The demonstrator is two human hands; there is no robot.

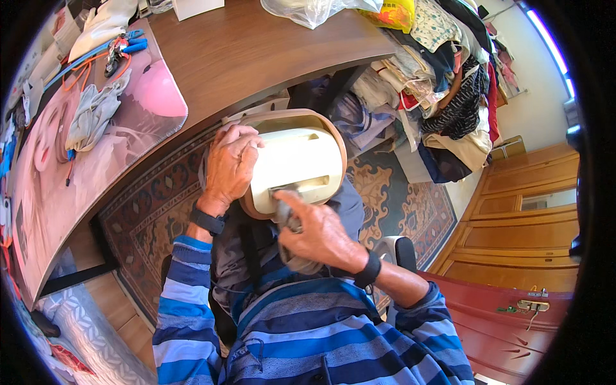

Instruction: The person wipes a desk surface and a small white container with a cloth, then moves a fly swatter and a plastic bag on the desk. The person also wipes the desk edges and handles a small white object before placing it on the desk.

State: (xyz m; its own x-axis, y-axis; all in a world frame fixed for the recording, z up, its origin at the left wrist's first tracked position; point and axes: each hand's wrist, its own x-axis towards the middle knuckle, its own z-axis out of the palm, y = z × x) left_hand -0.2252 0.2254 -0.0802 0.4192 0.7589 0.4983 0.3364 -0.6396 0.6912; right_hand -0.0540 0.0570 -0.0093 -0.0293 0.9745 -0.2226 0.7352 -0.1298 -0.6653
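Observation:
A cream plastic lid-like panel (295,160) with two slots sits within the tan rim of a rounded plastic container (339,138), resting on my lap. My left hand (232,163) grips the container's left side, its fingers bent over the rim and onto the panel's edge. Over the panel's lower edge is my right hand (321,231), closed on a crumpled grey cloth (298,260) with one finger pointing at the lower slot. Part of the cloth lies under that hand, and motion blurs the fingertip. The container's underside is hidden.
Ahead stands a brown desk (237,51), with a pink printed mat (144,122), a grey cloth glove (96,115) and pliers-like tools (119,51) on it. A clothes pile (443,83) rises at the right. A patterned rug (160,218) covers the floor; a red door-like panel (494,321) is lower right.

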